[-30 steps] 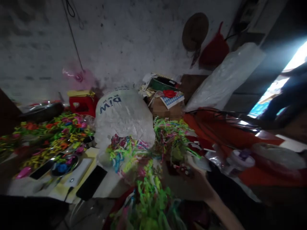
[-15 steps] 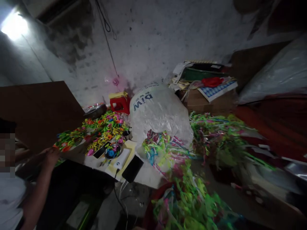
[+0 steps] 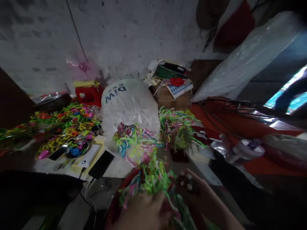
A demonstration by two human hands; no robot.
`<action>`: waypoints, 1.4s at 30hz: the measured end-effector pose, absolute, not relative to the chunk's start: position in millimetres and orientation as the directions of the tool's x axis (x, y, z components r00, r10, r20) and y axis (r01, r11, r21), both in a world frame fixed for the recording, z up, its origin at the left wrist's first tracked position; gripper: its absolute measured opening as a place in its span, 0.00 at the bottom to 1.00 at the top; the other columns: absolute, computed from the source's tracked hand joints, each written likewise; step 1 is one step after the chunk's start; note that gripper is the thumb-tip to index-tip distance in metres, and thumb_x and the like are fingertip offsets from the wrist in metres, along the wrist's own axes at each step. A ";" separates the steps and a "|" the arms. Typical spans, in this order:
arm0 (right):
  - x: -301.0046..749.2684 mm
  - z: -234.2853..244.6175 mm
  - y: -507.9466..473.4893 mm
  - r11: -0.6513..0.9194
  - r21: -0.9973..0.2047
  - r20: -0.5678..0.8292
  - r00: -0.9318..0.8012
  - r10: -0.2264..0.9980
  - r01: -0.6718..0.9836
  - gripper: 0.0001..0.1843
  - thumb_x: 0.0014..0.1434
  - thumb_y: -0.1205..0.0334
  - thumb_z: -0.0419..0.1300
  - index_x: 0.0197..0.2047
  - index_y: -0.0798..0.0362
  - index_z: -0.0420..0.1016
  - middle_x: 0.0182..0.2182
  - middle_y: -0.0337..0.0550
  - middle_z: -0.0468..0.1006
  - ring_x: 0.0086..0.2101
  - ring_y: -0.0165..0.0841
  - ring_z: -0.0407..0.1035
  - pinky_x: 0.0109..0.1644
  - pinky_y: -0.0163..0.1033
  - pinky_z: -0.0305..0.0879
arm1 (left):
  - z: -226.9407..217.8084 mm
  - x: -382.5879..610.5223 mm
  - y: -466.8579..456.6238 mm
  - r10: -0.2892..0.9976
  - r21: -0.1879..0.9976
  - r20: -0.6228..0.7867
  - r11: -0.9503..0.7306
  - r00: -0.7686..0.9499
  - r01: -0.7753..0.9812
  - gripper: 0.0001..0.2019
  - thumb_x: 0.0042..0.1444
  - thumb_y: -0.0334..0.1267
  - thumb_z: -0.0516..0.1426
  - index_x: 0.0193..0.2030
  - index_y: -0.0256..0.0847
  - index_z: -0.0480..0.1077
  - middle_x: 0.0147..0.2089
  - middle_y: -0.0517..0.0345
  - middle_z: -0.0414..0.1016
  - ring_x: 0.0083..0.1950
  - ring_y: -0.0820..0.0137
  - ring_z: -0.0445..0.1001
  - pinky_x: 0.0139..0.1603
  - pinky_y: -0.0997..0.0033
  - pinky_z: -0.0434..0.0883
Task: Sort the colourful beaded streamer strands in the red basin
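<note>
My left hand (image 3: 146, 210) is low in the middle, smeared by motion, over a heap of green, pink and blue plastic strips (image 3: 155, 175). The strips fill a dark red tub (image 3: 112, 204) in front of me and partly hide it. Its fingers are too blurred to read. My right hand (image 3: 196, 188) is just right of the heap, its fingers curled in around something dark with small pale spots that I cannot make out. Behind the tub, more strips spill from the mouth of a large white plastic sack (image 3: 134, 99) on the table.
Left on the table are colourful small plastic pieces (image 3: 72, 124), a bowl (image 3: 76, 150), a black phone (image 3: 102, 164) and a white power bank (image 3: 90, 156) with cables. A red container (image 3: 88, 95) and a cardboard box (image 3: 172, 99) stand behind. A white cup-like object (image 3: 248, 150) is at right.
My view has swung right, and the other person at the left is out of sight. My left hand has come into view over the strips; my right hand has moved in beside the tub.
</note>
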State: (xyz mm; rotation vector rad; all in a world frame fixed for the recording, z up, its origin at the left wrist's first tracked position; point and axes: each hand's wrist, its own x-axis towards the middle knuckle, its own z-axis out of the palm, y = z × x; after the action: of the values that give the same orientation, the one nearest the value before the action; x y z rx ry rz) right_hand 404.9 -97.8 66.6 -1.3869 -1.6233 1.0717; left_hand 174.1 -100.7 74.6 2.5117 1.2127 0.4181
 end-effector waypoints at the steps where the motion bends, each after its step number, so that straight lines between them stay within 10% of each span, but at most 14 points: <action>1: 399.2 76.5 -102.6 0.083 -0.925 0.005 -0.206 0.979 0.371 0.14 0.53 0.52 0.59 0.33 0.56 0.67 0.22 0.36 0.70 0.22 0.26 0.62 0.25 0.28 0.61 | 74.5 179.1 -103.3 0.788 0.416 0.161 -0.600 0.594 0.683 0.09 0.53 0.34 0.61 0.41 0.39 0.69 0.32 0.58 0.75 0.32 0.66 0.75 0.33 0.70 0.69; 6: 382.7 109.2 -118.5 0.385 -0.786 0.256 -0.313 0.915 0.483 0.06 0.57 0.63 0.55 0.39 0.52 0.70 0.28 0.37 0.75 0.26 0.25 0.68 0.30 0.24 0.63 | 88.8 170.2 -98.4 0.755 0.452 0.436 -0.655 0.490 0.606 0.05 0.59 0.41 0.55 0.38 0.43 0.69 0.31 0.64 0.75 0.31 0.72 0.74 0.31 0.76 0.65; 14: 378.0 102.9 -117.6 0.663 -0.597 0.458 -0.486 0.744 0.452 0.26 0.53 0.79 0.49 0.51 0.48 0.64 0.39 0.40 0.76 0.38 0.26 0.72 0.40 0.25 0.65 | 108.3 165.3 -100.5 0.625 0.284 0.609 -0.747 0.488 0.601 0.17 0.67 0.44 0.41 0.38 0.42 0.67 0.31 0.63 0.76 0.31 0.71 0.75 0.32 0.73 0.68; 27: 375.6 100.3 -123.3 0.653 -0.596 0.133 -0.744 0.654 0.468 0.10 0.57 0.71 0.50 0.41 0.53 0.69 0.27 0.39 0.72 0.25 0.25 0.64 0.28 0.28 0.59 | 83.0 158.7 -114.0 0.466 0.034 0.470 -0.858 0.750 0.512 0.19 0.66 0.30 0.35 0.50 0.35 0.64 0.32 0.55 0.74 0.34 0.69 0.73 0.41 0.69 0.69; 35: 369.8 68.6 -129.5 0.597 -0.586 -0.030 -0.750 0.660 0.549 0.11 0.53 0.73 0.53 0.40 0.56 0.70 0.27 0.39 0.74 0.23 0.26 0.64 0.25 0.31 0.53 | 71.3 171.8 -115.4 0.545 0.237 -0.188 -0.782 0.817 0.577 0.07 0.55 0.28 0.58 0.41 0.33 0.67 0.36 0.53 0.75 0.36 0.65 0.74 0.37 0.69 0.69; 42: 387.9 86.4 -120.3 0.307 -0.655 -0.218 -0.561 0.798 0.691 0.14 0.50 0.68 0.57 0.43 0.52 0.72 0.29 0.39 0.77 0.26 0.26 0.67 0.28 0.28 0.59 | 72.5 176.3 -107.9 0.636 0.376 0.035 -0.723 0.771 0.580 0.12 0.58 0.27 0.51 0.49 0.38 0.67 0.39 0.54 0.75 0.40 0.67 0.73 0.41 0.71 0.66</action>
State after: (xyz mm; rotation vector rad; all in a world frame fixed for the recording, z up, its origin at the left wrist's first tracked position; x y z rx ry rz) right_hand 387.9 -120.3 86.4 -1.3885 -2.4160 1.0938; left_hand 176.3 -107.9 72.5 2.6210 0.9321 0.2299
